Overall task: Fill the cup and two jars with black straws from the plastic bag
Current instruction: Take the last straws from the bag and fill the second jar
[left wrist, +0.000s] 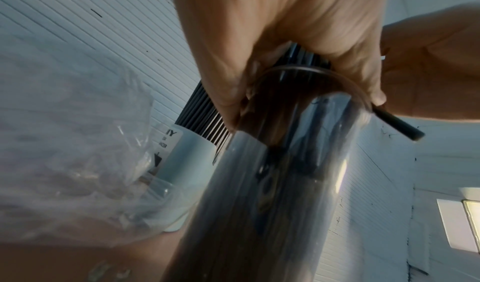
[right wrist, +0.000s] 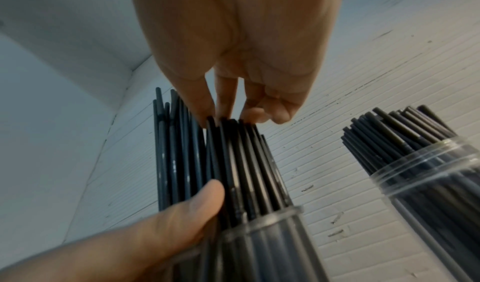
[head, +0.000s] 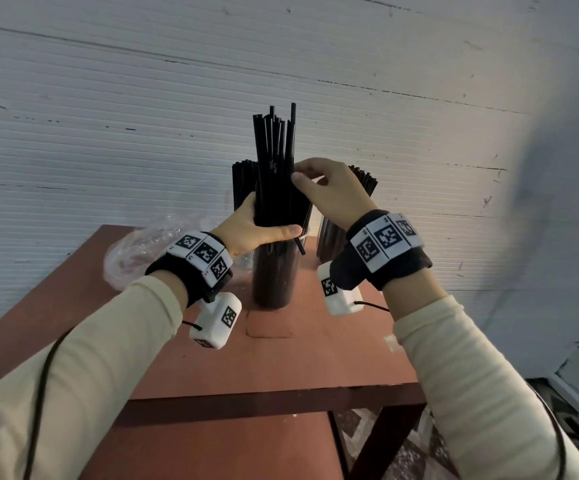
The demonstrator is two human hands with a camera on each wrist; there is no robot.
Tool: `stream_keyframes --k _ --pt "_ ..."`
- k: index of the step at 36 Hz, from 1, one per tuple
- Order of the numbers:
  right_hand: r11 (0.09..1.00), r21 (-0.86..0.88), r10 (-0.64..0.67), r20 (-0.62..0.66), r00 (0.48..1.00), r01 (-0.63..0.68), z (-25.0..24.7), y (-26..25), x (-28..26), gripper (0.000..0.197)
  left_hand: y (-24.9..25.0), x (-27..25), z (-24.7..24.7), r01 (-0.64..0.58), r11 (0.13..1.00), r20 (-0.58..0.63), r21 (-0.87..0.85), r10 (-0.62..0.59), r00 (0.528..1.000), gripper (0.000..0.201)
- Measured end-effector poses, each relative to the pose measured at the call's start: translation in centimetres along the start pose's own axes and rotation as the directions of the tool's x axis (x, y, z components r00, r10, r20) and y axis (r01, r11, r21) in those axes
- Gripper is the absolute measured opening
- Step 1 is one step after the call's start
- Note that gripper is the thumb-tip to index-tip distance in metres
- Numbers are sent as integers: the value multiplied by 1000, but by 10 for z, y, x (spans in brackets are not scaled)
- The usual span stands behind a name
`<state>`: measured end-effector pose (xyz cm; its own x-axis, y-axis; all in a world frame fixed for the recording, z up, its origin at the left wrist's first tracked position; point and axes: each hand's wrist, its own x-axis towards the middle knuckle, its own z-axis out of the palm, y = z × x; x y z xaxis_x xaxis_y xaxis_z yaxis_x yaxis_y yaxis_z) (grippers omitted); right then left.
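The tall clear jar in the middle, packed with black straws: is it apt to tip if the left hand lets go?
Probably somewhat. The tall clear plastic jar is narrow, and its black straws stand well above the rim, so it looks top-heavy. The left hand grips the bundle at the rim, likely steadying it. One loose straw hangs outside and may drop.

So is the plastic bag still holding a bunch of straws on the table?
No: in the head view the plastic bag lies crumpled and clear on the table, with no black straws showing inside it.
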<state>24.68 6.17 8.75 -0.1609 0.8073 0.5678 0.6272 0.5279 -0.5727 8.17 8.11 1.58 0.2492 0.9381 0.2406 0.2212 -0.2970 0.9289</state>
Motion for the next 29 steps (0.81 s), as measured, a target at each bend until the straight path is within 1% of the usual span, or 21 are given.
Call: stream_keyframes --k 4,6,9,12,14,16,19,21,23,24,25,28,29 --pt "999 12 -30 49 998 29 -2 -5 6 8 2 1 -3 -3 1000 12 23 3 1000 114" --pt "999 10 -38 34 999 37 -2 -4 9 7 2 0 -2 -5 999 -3 50 5 1000 113" --pt "996 68 -46 -71 996 51 -3 -2 10 6 2 -1 -1 -19 994 -45 106 24 999 105" --pt "987 139 -60 -185 981 87 -5 -4 7 8 3 -1 1 -16 992 -53 124 22 998 98" --pt "976 192 -60 -217 974 103 -6 -8 5 13 3 -1 3 -15 992 -50 123 21 998 93" --pt "969 214 -69 -237 969 121 -8 -11 4 13 2 0 3 -19 992 -55 121 26 998 90" --pt "975 160 -116 -224 968 154 -9 -11 4 7 -1 1 2 -13 993 -61 115 20 998 84" --pt "984 81 -141 -176 974 157 -6 -8 2 6 -3 1 2 1 995 -56 97 4 998 86" --pt "991 30 -129 -115 985 133 -3 -5 -1 7 -5 0 2 13 998 -42 66 -10 999 93" --pt "992 15 -122 -89 988 124 -1 -3 -2 12 -6 0 1 14 998 -30 56 -12 999 96" --pt "993 9 -120 -70 990 120 0 -2 -3 23 -7 0 1 12 998 -17 58 -11 1000 96" --pt "985 36 -168 -57 984 170 -1 -1 -7 71 -11 0 -1 -2 995 3 96 2 1000 96" --pt "979 44 -197 -55 979 199 -3 -2 -7 84 -12 0 -2 -5 995 5 100 4 1000 97"
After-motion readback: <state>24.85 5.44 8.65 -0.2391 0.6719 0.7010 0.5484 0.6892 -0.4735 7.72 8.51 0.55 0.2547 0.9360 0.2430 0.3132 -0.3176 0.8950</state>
